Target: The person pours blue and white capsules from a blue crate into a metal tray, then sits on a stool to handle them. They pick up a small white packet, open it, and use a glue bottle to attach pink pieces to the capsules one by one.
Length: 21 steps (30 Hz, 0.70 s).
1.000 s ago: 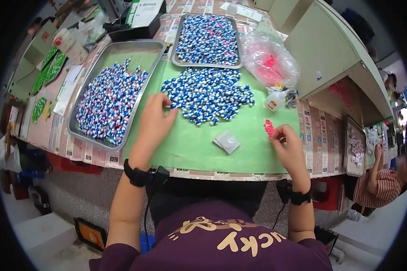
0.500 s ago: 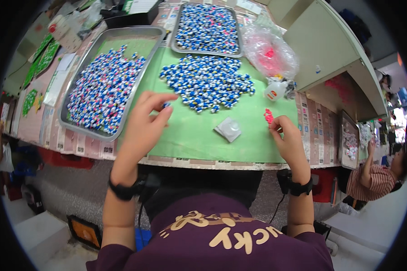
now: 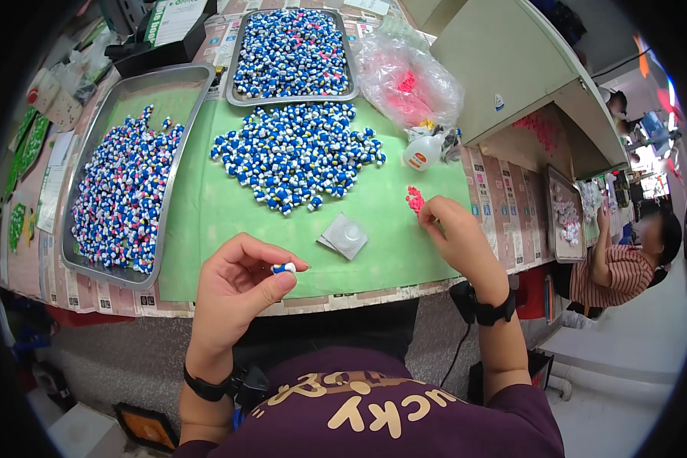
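Note:
Between the thumb and fingertips of my left hand (image 3: 237, 288) is a small blue-and-white figurine piece (image 3: 284, 268), held above the front edge of the green mat (image 3: 382, 273). My right hand (image 3: 459, 235) is closed in a pinch beside a little heap of pink pieces (image 3: 414, 200); whatever its fingertips hold is hidden. Midway between the hands lies a grey square pad (image 3: 330, 243) with a clear round dish (image 3: 351, 232) on it. Farther back, a loose pile of blue-and-white pieces (image 3: 298, 156) spreads over the mat.
Metal trays of similar pieces stand at the left (image 3: 162, 217) and at the back (image 3: 282, 102). A clear plastic bag with pink contents (image 3: 411, 80) and a white bottle (image 3: 424, 153) are at the back right, by a pale cabinet (image 3: 504, 69). Another person (image 3: 617, 271) sits far right.
My left hand has come nearer to me, away from the pile, and the piece in its fingers shows more plainly. My right hand stays by the pink heap. The whole view has shifted.

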Available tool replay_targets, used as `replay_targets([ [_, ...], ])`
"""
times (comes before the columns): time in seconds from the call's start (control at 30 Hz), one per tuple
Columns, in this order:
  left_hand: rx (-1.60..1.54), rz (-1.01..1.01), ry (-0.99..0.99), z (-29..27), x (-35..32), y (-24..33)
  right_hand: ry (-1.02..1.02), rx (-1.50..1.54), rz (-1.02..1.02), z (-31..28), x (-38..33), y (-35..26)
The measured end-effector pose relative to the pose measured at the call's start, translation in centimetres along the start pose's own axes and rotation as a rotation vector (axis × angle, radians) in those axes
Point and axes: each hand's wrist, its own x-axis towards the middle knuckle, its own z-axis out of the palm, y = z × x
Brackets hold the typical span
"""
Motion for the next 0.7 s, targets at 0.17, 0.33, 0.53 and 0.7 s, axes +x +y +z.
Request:
replay_targets([
  [0.17,0.031,-0.052,0.070,0.3,0.1,-0.2,-0.010,-0.078,-0.082,0.0,0.1,0.0],
  [0.33,0.086,-0.059,-0.084,1.1,0.6,0.0,-0.039,-0.128,-0.198,-0.4,0.3,-0.1],
  [0.53,0.065,-0.116,-0.207,3.8,1.6,-0.7,0.034,0.231,-0.400,-2.1,-0.1,-9.1],
  [0.7,-0.074,-0.089,-0.266,3.3,1.5,-0.8,0.073,0.170,-0.567,-0.6,0.6,-10.8],
])
